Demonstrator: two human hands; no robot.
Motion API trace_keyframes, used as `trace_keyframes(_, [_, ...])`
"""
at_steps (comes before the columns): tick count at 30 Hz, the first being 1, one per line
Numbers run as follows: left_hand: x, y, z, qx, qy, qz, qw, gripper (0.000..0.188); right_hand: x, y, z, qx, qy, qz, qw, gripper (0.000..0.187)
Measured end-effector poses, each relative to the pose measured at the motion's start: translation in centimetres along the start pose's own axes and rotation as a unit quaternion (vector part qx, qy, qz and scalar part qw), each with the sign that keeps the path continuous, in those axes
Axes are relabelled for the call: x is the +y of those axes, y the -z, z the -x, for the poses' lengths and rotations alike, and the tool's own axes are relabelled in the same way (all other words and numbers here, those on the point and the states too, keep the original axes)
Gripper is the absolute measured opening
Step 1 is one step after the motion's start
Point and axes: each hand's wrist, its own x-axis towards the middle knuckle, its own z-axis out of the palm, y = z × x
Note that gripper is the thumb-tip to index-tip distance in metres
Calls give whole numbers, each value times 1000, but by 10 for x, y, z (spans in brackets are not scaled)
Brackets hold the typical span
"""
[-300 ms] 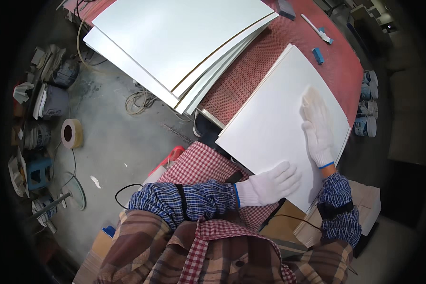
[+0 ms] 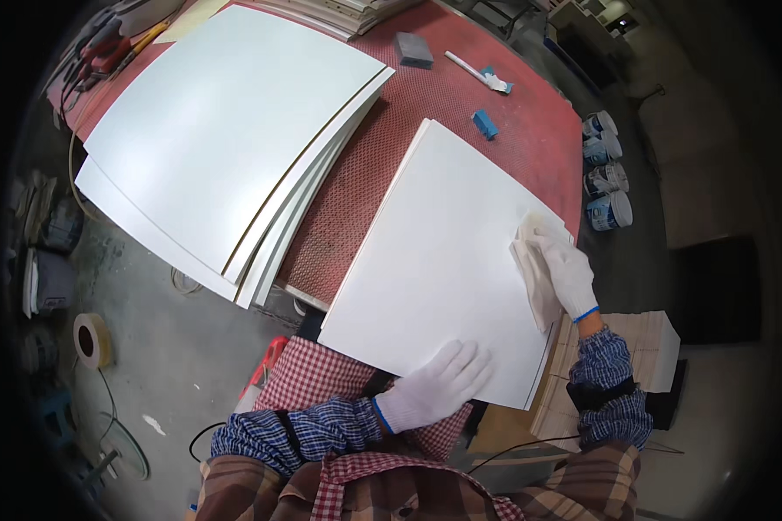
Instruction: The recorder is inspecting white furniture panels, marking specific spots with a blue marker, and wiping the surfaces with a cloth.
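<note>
White panels lie stacked on the red table, the top white panel (image 2: 426, 260) nearest me. My left hand (image 2: 439, 386), in a white knit glove, rests flat on its near edge with fingers stretched out. Over the panel's right edge, my right hand (image 2: 566, 269), gloved alike, is closed on a pale, crumpled cloth (image 2: 537, 282). Part of the cloth touches or hangs just above the panel; which of these I cannot tell. The fingertips of the right hand are partly hidden by the cloth's folds.
Larger white panels (image 2: 226, 130) lie stacked at the left on the red mesh-covered table (image 2: 330, 200). Beyond my panel are a blue block (image 2: 485, 125), a grey block (image 2: 414, 50) and a white stick (image 2: 465, 65). Several tubs (image 2: 609, 211) stand right; a tape roll (image 2: 92, 339) is at left.
My right hand was flat on the panel; now it is bent round the cloth at the right edge. My left hand stays flat near the front edge. The whole view has shifted.
</note>
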Motion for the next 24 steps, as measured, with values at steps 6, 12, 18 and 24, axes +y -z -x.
trace_keyframes(6, [2, -2, 2, 36, 25, -2, 999, 44, -38, -9, -140, 50, 48, -11, 998, 61])
trace_keyframes(12, [0, 0, -10, 9, 29, 45, 999, 42, -88, -59, -226, 8, -1, 131, 991, 56])
trace_keyframes(18, [-6, -17, 6, 21, 5, 48, 999, 46, -96, -46, -267, 31, -20, -45, 998, 41])
trace_keyframes(24, [-12, -36, 10, 54, 2, 35, 998, 50, -62, -10, -309, 167, -13, 144, 975, 41])
